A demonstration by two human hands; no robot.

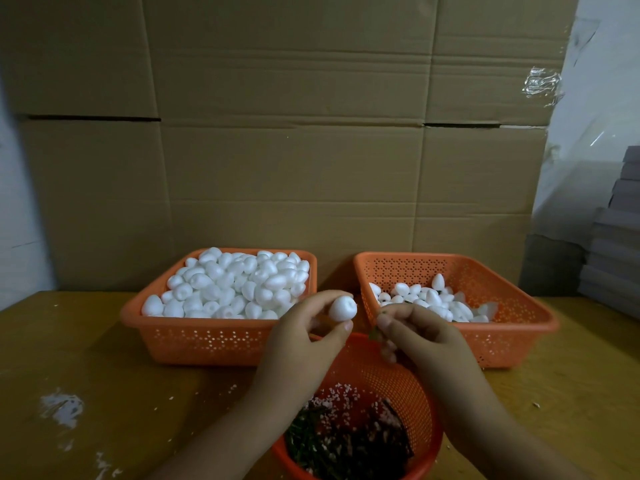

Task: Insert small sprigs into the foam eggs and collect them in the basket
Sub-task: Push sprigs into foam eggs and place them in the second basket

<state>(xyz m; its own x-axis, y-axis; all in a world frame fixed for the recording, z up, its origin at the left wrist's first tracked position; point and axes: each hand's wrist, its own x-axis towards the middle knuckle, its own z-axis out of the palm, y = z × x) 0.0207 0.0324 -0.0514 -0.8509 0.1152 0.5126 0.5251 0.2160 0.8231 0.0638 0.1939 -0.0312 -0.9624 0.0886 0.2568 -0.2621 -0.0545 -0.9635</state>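
The left hand (304, 336) has its grip clamped on one white foam egg (343, 308), pinched between thumb and fingertips and raised above the wooden surface (86, 358). Just to the right of that egg, not quite touching it, the right hand (415, 336) has thumb and forefinger pressed together on a small green sprig (374, 332) (blurred, so only a sliver shows). Directly below both grips sits the round orange basket (388, 379) holding dark sprigs and pale crumbs. Beyond the left hand is a square orange basket (207, 337) piled full of plain eggs. Behind the right hand, the other orange basket (502, 337) holds a shallower layer of eggs. Brown cardboard (294, 133) stands behind everything.
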